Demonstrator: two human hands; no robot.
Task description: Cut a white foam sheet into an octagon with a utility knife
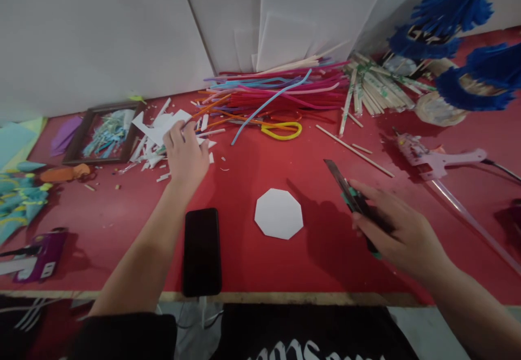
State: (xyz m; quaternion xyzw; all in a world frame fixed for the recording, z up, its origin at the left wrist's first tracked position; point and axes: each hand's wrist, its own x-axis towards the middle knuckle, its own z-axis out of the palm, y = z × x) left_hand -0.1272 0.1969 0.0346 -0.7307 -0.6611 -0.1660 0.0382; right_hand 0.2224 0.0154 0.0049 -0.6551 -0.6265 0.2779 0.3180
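Observation:
My right hand [393, 227] is wrapped around a black and green utility knife [358, 202], its blade out and pointing up to the left above the table. My left hand [185, 151] reaches over a pile of white foam board scraps [157, 132]. Its fingers are apart and bent down over the larger pieces, and the fingertips are partly hidden. Between my hands, a white octagonal piece of board [279, 214] lies flat on the red table [260, 273], touched by neither hand.
A black phone [201, 252] lies near the front edge. Behind are yellow-handled scissors [281, 130], pipe cleaners [280, 91] and wrapped chopsticks [378, 88]. A pink glue gun [443, 156] is at right, a purple one [40, 254] at left. A brown frame [75, 143] holds small scraps.

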